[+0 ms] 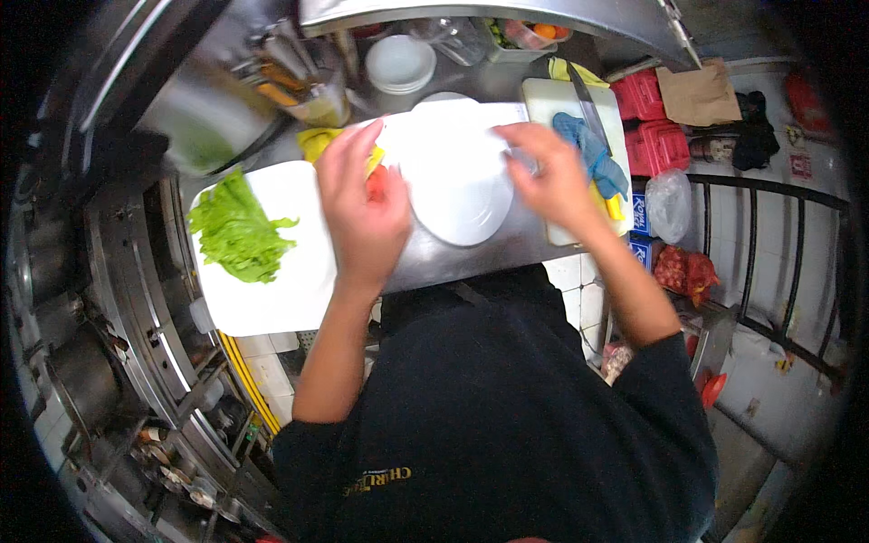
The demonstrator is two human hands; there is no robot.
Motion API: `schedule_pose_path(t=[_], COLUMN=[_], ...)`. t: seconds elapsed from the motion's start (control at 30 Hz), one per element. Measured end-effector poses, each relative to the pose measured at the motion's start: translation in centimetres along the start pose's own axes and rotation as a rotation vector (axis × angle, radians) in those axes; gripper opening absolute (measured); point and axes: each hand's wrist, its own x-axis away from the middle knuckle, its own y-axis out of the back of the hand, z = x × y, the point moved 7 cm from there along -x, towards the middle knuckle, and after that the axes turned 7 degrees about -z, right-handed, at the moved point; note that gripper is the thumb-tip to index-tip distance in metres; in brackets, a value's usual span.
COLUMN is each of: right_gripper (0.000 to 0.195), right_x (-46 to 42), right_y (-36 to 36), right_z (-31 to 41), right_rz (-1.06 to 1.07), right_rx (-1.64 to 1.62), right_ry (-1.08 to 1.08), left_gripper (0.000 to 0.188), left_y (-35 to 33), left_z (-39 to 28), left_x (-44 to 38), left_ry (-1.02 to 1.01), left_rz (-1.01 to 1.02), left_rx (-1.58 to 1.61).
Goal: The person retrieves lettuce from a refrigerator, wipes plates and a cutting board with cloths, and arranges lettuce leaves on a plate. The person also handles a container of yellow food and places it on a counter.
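Observation:
My left hand [363,210] is raised over the counter with its thumb and fingers apart, blurred by motion. A red thing [375,183], too blurred to name, shows in the gap between thumb and fingers. Left of this hand, a leaf of green lettuce [246,234] lies on a rounded square white plate [271,309]. My right hand [553,178], also blurred, has its fingers spread at the right side of an oval white plate [465,203]; contact cannot be told. More white dishware [445,108] shows behind the oval plate, washed out by glare.
On the right, a white cutting board [563,227] bears a knife [589,108] and a blue cloth [594,156]. Stacked white bowls [400,61], a utensil container [322,105] and a yellow cloth [316,142] stand or lie behind. A steel overhang [489,10] crosses the far side.

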Motion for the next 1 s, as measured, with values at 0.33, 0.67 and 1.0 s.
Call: schedule_pose_path(t=[0.33, 0.67, 1.0], right_gripper=[0.032, 0.072, 0.044], right_x=[-9.6, -15.7, 0.3], right_y=[7.8, 2.3, 9.6], right_z=[-22.5, -25.6, -19.8], right_rz=[-0.178, 0.139, 0.228], right_rx=[-0.095, 0.089, -0.260], right_ry=[0.184, 0.002, -0.004], left_gripper=[0.039, 0.037, 0.027], left_y=[-26.7, -29.5, -26.2], left_z=[-2.2, -5.4, -6.4], left_x=[-5.6, -5.2, 6.6], left_ry=[0.038, 0.049, 0.773], left_rz=[0.007, -0.209, 0.026], left_rx=[-0.380, -0.470, 0.362])
